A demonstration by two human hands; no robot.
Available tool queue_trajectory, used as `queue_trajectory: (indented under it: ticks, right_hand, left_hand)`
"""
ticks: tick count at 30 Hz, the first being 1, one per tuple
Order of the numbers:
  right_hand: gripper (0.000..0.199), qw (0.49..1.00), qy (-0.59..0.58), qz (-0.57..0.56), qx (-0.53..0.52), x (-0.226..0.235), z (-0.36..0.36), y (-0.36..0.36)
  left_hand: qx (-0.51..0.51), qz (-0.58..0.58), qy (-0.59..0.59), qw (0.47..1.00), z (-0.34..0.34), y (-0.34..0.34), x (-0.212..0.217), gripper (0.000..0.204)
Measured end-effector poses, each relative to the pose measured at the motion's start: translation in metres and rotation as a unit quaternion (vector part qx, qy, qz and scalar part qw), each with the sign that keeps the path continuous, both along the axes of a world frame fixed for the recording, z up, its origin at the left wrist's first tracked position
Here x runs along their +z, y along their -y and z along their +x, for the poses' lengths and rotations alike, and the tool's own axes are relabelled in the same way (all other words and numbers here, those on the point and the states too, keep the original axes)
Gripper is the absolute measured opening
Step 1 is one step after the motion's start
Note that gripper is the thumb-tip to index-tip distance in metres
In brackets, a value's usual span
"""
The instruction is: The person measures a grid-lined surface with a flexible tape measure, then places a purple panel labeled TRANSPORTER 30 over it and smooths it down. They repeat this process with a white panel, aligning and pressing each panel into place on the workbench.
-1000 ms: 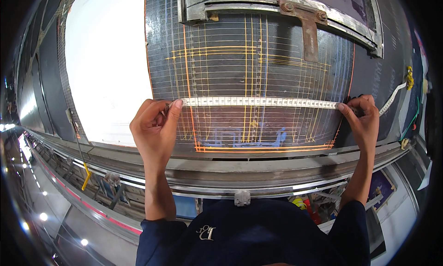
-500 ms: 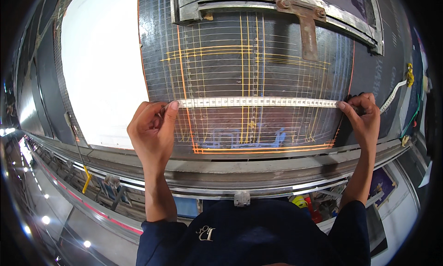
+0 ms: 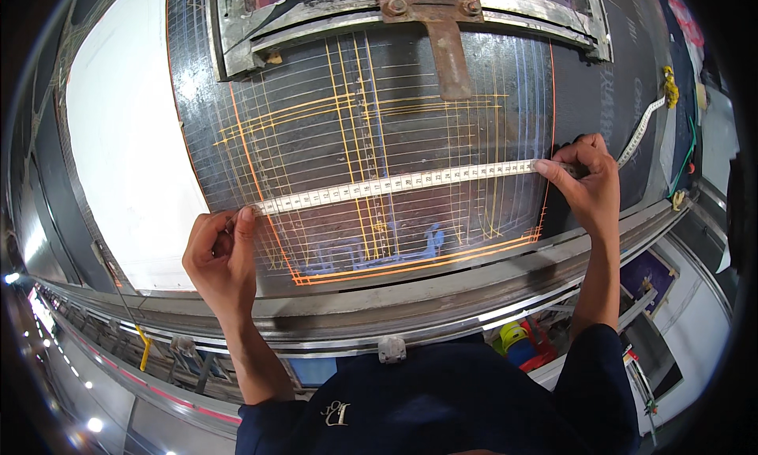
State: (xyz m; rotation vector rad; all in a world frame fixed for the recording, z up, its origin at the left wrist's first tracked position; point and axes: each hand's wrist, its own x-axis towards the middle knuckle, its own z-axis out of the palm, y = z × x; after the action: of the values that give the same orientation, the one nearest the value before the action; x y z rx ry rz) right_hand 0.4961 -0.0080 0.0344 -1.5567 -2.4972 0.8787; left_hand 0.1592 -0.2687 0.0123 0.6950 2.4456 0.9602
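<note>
Since the earlier frames, the view had swung: the gridded board (image 3: 426, 139) slanted now, and the measuring tape (image 3: 395, 185) slanted with it, stretched across the board between both hands. The left hand (image 3: 223, 253) pinched it between thumb and fingers, near the board's left edge; the right hand (image 3: 586, 182) gripped it likewise, near the right edge. Left of the board lay a white sheet (image 3: 126, 155); a metal frame (image 3: 521, 19) covered its far part, and lamps (image 3: 95, 425) shone well to its lower left.

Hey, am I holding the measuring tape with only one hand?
No, the left hand and right hand each pinch the measuring tape.
</note>
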Motion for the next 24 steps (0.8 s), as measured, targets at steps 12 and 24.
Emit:
queue_trajectory:
  ticks: [12,24]
  right_hand:
    - [0.034,1.000,-0.007,-0.017,-0.006,-0.0010,0.0012,-0.0008]
    - [0.029,1.000,0.008,-0.019,-0.018,-0.0005,0.0002,0.0007]
  left_hand:
    - [-0.010,-0.005,-0.005,1.000,-0.0005,0.0012,0.0023,0.017]
    - [-0.001,-0.016,-0.005,1.000,0.0015,-0.0016,0.0045,0.014]
